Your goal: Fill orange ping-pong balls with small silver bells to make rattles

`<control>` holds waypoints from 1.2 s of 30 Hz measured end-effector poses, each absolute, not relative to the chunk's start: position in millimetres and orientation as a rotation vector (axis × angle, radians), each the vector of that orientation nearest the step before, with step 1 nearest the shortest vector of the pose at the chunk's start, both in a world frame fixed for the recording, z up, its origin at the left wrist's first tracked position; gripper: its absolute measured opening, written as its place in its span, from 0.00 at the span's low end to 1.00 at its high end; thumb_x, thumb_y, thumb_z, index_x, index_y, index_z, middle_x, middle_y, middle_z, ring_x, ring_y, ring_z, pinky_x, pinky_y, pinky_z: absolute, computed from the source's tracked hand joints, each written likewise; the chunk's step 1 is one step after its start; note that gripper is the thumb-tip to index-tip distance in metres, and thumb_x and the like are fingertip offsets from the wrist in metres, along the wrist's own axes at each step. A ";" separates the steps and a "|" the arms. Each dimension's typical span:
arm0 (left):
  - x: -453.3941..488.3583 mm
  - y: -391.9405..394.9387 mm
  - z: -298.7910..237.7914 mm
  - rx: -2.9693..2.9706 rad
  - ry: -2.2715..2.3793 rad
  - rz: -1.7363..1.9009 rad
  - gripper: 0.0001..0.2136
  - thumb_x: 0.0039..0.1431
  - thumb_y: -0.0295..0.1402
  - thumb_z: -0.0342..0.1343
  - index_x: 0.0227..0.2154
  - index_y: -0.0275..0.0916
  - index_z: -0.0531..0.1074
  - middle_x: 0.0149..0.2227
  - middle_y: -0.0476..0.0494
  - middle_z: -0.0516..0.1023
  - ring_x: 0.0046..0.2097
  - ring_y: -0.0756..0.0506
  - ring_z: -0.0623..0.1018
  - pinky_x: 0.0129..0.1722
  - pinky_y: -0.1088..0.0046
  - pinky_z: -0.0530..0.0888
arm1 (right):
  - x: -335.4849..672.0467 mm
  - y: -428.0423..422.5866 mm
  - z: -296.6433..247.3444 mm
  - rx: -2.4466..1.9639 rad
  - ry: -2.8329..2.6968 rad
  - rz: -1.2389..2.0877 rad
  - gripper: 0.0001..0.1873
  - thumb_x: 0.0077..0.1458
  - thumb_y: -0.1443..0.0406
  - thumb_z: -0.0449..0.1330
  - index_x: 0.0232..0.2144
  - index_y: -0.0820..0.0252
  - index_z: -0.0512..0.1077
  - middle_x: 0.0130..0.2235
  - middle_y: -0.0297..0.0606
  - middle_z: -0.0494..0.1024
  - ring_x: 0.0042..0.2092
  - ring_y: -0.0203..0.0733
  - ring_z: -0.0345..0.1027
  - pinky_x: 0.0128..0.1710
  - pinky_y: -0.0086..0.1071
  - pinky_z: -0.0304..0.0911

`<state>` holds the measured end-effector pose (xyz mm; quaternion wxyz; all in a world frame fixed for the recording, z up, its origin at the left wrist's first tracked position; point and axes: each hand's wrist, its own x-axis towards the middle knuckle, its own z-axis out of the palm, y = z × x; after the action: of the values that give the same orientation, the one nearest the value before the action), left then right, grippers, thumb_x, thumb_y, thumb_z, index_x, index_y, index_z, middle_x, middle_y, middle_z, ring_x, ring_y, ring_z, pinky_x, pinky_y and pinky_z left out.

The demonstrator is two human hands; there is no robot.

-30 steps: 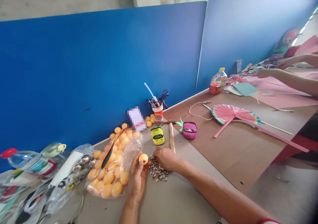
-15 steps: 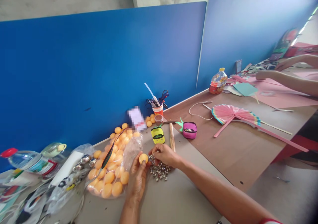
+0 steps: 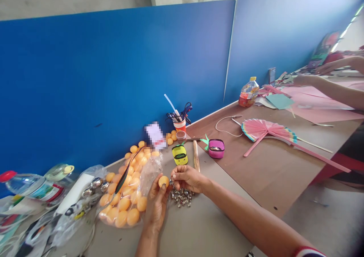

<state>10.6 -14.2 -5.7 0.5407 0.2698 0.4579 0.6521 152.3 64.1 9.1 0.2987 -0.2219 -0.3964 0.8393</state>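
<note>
My left hand [image 3: 156, 204] holds an orange plastic ball [image 3: 163, 181] between thumb and fingers; a dark spot shows on the ball near the thumb. Close beside it, my right hand [image 3: 187, 178] is pinched, its fingertips facing the ball. What sits in that pinch is too small and hidden to name. Under and in front of the right hand lies a heap of small silvery bell-like pieces [image 3: 182, 200]. Left of my left hand, a clear plastic bag [image 3: 150, 173] is full of similar orange balls [image 3: 124, 204].
Behind my hands stand a yellow-green pouch [image 3: 179, 156], a wooden stick [image 3: 196, 154], a magenta pouch [image 3: 216, 149] and a cup of tools [image 3: 179, 125]. A pink paper fan [image 3: 265, 131] lies right. Bottles [image 3: 36, 186] and clutter fill the left. A co-worker's arms [image 3: 332, 92] reach over pink sheets.
My right hand's fingertips have shifted slightly, while the ball stays in my left hand. The co-worker's arms and the pink sheets at the far right have moved a little.
</note>
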 end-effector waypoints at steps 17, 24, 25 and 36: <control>14.9 -16.0 -2.5 0.740 1.140 1.492 0.18 0.45 0.38 0.66 0.39 0.41 0.71 0.38 0.47 0.75 0.41 0.44 0.76 0.45 0.63 0.72 | 147.3 55.4 13.8 -0.872 -1.459 1.891 0.02 0.42 0.69 0.59 0.24 0.62 0.70 0.18 0.25 0.66 0.20 0.27 0.53 0.20 0.24 0.46; 14.3 -15.7 -4.5 0.753 1.168 1.487 0.19 0.44 0.39 0.66 0.39 0.41 0.71 0.40 0.46 0.76 0.42 0.43 0.76 0.43 0.64 0.73 | 147.9 55.8 9.0 -0.870 -1.503 1.903 0.02 0.45 0.69 0.58 0.26 0.62 0.70 0.17 0.26 0.66 0.21 0.29 0.57 0.20 0.23 0.49; 14.3 -15.7 -4.7 0.750 1.163 1.488 0.19 0.44 0.39 0.66 0.39 0.41 0.71 0.40 0.46 0.75 0.41 0.43 0.76 0.43 0.64 0.73 | 148.1 55.8 9.1 -0.881 -1.511 1.904 0.02 0.46 0.69 0.58 0.26 0.62 0.70 0.17 0.26 0.66 0.20 0.29 0.57 0.20 0.23 0.49; 15.8 -15.8 -2.9 0.744 1.165 1.478 0.19 0.43 0.39 0.66 0.39 0.41 0.71 0.38 0.46 0.76 0.39 0.44 0.77 0.41 0.65 0.73 | 151.9 54.5 15.8 -0.899 -1.581 1.878 0.02 0.47 0.70 0.57 0.25 0.62 0.69 0.18 0.26 0.68 0.22 0.30 0.60 0.22 0.23 0.52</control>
<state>15.8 -15.8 -2.9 0.5301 0.3118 0.4881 0.6194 151.9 54.5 15.8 0.2603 -0.3320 -0.5839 0.6936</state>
